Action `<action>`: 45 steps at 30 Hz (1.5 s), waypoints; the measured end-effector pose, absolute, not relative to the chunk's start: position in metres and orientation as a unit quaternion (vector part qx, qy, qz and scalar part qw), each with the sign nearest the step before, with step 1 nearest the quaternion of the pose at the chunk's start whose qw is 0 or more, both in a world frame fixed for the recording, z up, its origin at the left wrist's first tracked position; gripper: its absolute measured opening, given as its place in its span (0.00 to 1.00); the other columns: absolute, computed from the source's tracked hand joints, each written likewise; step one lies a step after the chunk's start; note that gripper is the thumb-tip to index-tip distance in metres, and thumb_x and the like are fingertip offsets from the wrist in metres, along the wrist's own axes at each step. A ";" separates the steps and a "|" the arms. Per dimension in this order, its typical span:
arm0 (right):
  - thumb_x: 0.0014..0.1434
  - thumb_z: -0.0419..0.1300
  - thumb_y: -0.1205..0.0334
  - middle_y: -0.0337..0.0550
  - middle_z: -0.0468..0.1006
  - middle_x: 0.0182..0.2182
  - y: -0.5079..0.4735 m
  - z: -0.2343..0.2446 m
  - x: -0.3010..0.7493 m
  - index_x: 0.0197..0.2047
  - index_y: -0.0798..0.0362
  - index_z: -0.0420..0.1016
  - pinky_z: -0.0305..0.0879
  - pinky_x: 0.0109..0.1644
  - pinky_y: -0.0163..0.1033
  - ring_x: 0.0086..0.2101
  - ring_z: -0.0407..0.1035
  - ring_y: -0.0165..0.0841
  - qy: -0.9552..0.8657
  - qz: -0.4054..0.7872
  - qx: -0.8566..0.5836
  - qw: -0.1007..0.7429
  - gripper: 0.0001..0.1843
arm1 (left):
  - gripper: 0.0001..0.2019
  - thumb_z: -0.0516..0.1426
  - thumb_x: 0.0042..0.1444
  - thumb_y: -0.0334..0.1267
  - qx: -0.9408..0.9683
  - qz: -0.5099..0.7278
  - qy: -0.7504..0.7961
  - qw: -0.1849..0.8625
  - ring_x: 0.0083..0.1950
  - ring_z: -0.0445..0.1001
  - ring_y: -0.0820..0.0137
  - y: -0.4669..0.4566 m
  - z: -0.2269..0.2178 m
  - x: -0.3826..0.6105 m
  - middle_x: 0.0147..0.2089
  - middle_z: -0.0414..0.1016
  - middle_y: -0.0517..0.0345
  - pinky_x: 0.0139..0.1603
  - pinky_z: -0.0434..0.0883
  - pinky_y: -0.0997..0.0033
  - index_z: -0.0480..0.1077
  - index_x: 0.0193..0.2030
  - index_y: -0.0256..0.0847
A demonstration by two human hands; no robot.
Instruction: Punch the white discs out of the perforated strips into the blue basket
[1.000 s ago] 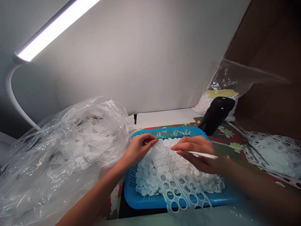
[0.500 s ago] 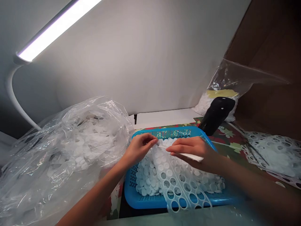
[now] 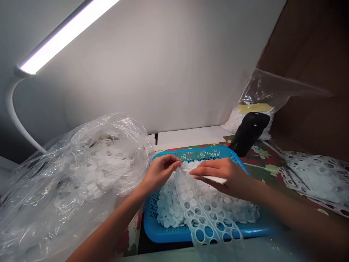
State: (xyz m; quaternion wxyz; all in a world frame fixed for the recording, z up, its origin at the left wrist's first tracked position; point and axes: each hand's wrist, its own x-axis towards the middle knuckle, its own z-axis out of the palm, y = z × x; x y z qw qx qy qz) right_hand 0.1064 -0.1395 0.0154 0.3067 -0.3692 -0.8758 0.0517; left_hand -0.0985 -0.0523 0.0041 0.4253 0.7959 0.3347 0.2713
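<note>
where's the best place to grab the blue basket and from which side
Probably by the rim of the blue basket at its front left corner, coming from the front: that edge is bare, while the perforated sheet crosses the front's middle and the right forearm crosses the right end.

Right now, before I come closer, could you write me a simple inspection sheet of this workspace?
Surface: red-and-green patterned cover under the basket.
Work things: holed sheet over the basket of white discs, overhanging its near rim.
Clutter: large clear bag left; black object, smaller bag and holed scraps right.
Hands: left hand pinches the sheet's far end; right hand holds a white stick.
Cables: nothing seen.
Surroundings: lit lamp, pale wall, brown panel right.
</note>
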 end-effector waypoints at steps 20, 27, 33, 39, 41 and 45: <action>0.60 0.55 0.69 0.42 0.77 0.34 -0.140 0.016 0.106 0.45 0.55 0.70 0.65 0.36 0.31 0.33 0.70 0.25 -0.877 0.092 -0.287 0.373 0.10 | 0.10 0.52 0.58 0.42 0.787 0.289 0.352 0.416 0.31 0.69 0.72 -0.054 0.003 -0.098 0.31 0.72 0.56 0.29 0.65 0.75 0.70 0.37 0.37; 0.60 0.55 0.70 0.41 0.76 0.37 -0.139 0.013 0.109 0.49 0.53 0.68 0.65 0.38 0.31 0.36 0.70 0.25 -0.892 0.095 -0.295 0.328 0.13 | 0.10 0.53 0.58 0.41 0.783 0.294 0.342 0.429 0.30 0.69 0.72 -0.054 0.003 -0.098 0.31 0.73 0.55 0.26 0.64 0.76 0.70 0.36 0.37; 0.58 0.54 0.74 0.40 0.77 0.40 -0.142 0.019 0.107 0.49 0.52 0.70 0.65 0.40 0.34 0.39 0.70 0.27 -0.902 0.130 -0.329 0.249 0.16 | 0.09 0.53 0.57 0.40 0.782 0.285 0.318 0.454 0.28 0.68 0.74 -0.053 0.002 -0.099 0.31 0.72 0.55 0.27 0.66 0.76 0.71 0.37 0.37; 0.59 0.53 0.75 0.39 0.76 0.42 -0.146 0.024 0.105 0.50 0.51 0.69 0.64 0.42 0.34 0.40 0.70 0.28 -0.898 0.124 -0.351 0.232 0.18 | 0.09 0.53 0.58 0.40 0.785 0.279 0.316 0.454 0.28 0.67 0.75 -0.053 0.002 -0.100 0.30 0.71 0.57 0.26 0.63 0.77 0.71 0.38 0.38; 0.58 0.52 0.77 0.38 0.76 0.42 -0.147 0.025 0.106 0.50 0.51 0.69 0.64 0.42 0.34 0.41 0.70 0.28 -0.899 0.121 -0.356 0.226 0.19 | 0.09 0.53 0.58 0.41 0.787 0.278 0.311 0.454 0.28 0.66 0.75 -0.054 0.003 -0.100 0.30 0.71 0.57 0.26 0.63 0.77 0.71 0.37 0.38; 0.58 0.51 0.78 0.39 0.77 0.41 -0.147 0.026 0.106 0.49 0.51 0.69 0.64 0.41 0.33 0.40 0.70 0.27 -0.905 0.103 -0.350 0.217 0.19 | 0.09 0.53 0.58 0.41 0.787 0.276 0.301 0.461 0.28 0.67 0.75 -0.054 0.004 -0.099 0.30 0.71 0.57 0.27 0.64 0.77 0.70 0.36 0.37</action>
